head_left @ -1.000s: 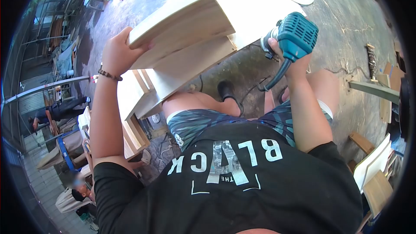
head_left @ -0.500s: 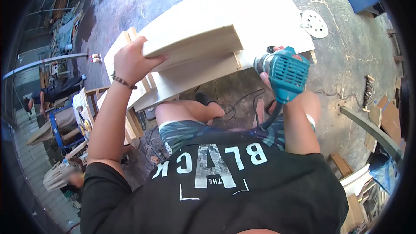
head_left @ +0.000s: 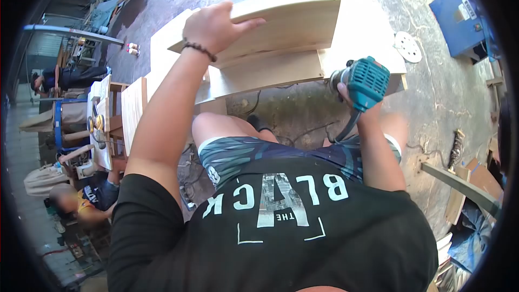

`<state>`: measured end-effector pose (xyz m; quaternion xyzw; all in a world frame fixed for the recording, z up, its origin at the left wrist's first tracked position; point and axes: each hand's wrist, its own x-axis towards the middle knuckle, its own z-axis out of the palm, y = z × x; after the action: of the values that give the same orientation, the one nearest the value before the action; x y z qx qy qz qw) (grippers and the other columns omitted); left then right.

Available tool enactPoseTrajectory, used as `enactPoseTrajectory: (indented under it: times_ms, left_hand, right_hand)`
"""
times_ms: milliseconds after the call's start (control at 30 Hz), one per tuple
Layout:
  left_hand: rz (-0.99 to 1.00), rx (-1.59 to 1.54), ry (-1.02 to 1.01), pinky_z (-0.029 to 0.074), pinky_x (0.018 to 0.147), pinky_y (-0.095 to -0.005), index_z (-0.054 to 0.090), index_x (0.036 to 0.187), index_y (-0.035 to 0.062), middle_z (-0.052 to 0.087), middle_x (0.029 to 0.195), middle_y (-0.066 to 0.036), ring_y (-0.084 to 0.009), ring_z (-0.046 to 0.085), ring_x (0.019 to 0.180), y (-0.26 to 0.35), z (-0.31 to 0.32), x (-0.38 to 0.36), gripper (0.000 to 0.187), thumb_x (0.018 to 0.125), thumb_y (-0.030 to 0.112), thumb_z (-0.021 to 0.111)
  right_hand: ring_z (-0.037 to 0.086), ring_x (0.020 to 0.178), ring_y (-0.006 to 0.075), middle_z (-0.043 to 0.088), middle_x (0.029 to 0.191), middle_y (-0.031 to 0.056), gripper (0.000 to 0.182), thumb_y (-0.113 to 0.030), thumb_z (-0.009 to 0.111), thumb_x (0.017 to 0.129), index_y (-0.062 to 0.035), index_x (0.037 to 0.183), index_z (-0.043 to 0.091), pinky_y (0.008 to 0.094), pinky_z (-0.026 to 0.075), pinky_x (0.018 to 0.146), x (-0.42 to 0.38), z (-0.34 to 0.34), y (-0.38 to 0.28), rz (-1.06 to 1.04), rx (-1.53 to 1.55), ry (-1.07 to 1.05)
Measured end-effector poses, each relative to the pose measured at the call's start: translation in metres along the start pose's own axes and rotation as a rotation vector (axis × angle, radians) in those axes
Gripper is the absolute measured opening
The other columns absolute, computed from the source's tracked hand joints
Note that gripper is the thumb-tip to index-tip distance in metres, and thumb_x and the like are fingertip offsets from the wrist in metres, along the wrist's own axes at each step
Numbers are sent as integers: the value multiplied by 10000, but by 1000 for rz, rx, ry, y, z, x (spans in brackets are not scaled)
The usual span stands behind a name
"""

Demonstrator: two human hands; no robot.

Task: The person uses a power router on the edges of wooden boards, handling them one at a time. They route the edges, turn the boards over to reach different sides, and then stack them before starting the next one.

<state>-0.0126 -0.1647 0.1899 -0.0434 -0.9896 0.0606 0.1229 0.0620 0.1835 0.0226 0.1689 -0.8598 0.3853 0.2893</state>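
A pale wooden panel (head_left: pixel 286 26) stands tilted on a light work surface (head_left: pixel 367 32). My left hand (head_left: pixel 213 27), with a beaded bracelet at the wrist, grips the panel's upper edge near its left end, thumb on the face toward me. Below the panel lies another wooden piece (head_left: pixel 270 72). On the right, my right hand (head_left: pixel 346 92) is wrapped round a teal power tool (head_left: pixel 367 84) with a vented housing and a cord hanging down. The tool is at the front right of the work surface; its working face is hidden.
A white perforated disc (head_left: pixel 407 47) is beyond the surface's right edge. Farther right stands a blue box (head_left: pixel 459 19). A cord crosses the floor (head_left: pixel 286 108). At left are stacked boards (head_left: pixel 133 111), a person (head_left: pixel 94 197) and another person (head_left: pixel 70 77).
The camera view has shifted. My left hand has raised the panel's upper edge, so more of its face shows. The tool remains in my right hand near the front right.
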Motion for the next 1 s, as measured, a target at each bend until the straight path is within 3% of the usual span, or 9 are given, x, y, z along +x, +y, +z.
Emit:
enactPoseTrajectory:
  times_ms: [33, 167, 200, 400, 433, 533, 633, 767, 1000]
  left_hand:
    - [-5, -22, 0, 584, 628, -453, 673, 781, 92, 699, 699, -161, -360, 728, 704, 2, -3, -10, 759, 750, 850, 691]
    - [-40, -15, 47, 599, 641, -430, 702, 818, 103, 736, 741, -143, -317, 756, 738, 6, -2, -21, 813, 745, 909, 620]
    - [-49, -27, 9, 609, 668, -423, 723, 868, 114, 764, 812, -132, -305, 768, 788, 7, -4, -23, 834, 740, 929, 594]
    - [-39, -69, -3, 616, 744, -429, 747, 962, 116, 780, 901, -137, -309, 772, 873, 8, -10, -39, 868, 747, 938, 570]
    - [-48, -64, -23, 620, 756, -432, 752, 992, 120, 785, 936, -127, -299, 775, 899, 9, -12, -39, 877, 749, 941, 563]
    - [-38, -35, -79, 628, 783, -437, 759, 1084, 123, 792, 1037, -120, -283, 776, 972, 7, -17, -29, 902, 760, 940, 553]
    - [-28, -76, -24, 607, 769, -466, 743, 981, 77, 774, 918, -188, -362, 763, 893, 0, -5, -16, 869, 778, 907, 584]
    - [-55, -62, -87, 602, 756, -479, 717, 919, 64, 763, 892, -209, -379, 757, 873, 3, -15, -7, 844, 795, 889, 591]
    - [-85, -18, -117, 593, 705, -470, 674, 849, 60, 744, 841, -219, -382, 747, 811, 8, -13, -3, 806, 803, 863, 618]
  right_hand:
    - [640, 1197, 313, 725, 1169, 99, 506, -302, 901, 737, -46, 1134, 722, 453, 470, 1087, -10, 1, 0, -111, -107, -4]
    - [658, 1125, 322, 720, 1142, 98, 449, -326, 905, 728, -69, 1056, 733, 450, 495, 1028, -36, 0, -13, 205, 137, -63]
    - [676, 1055, 313, 722, 1093, 87, 425, -327, 902, 729, -74, 1022, 728, 444, 513, 983, -33, -3, -19, 148, 158, -31]
    - [705, 957, 323, 734, 1029, 126, 391, -296, 870, 762, -59, 1037, 723, 382, 555, 885, 0, -33, -33, 6, -213, -249]
    - [703, 913, 343, 736, 1054, 148, 389, -266, 836, 785, -66, 1096, 716, 371, 564, 848, 12, -31, -38, 146, -157, -195]
    - [642, 1145, 376, 728, 1154, 149, 432, -202, 803, 791, -102, 1197, 693, 427, 530, 957, 58, -44, -35, -15, -186, -302]
    - [484, 1397, 416, 709, 1254, 106, 470, -135, 771, 779, -133, 1240, 683, 474, 438, 1110, 86, -36, 24, -200, -401, -558]
    - [506, 1392, 369, 698, 1293, 30, 464, -94, 728, 791, -191, 1242, 677, 511, 387, 1159, 107, -8, 77, -496, -581, -801]
    - [542, 1326, 310, 662, 1350, -20, 323, -143, 624, 932, -222, 1245, 645, 485, 371, 1157, 135, 32, 127, -638, -668, -893]
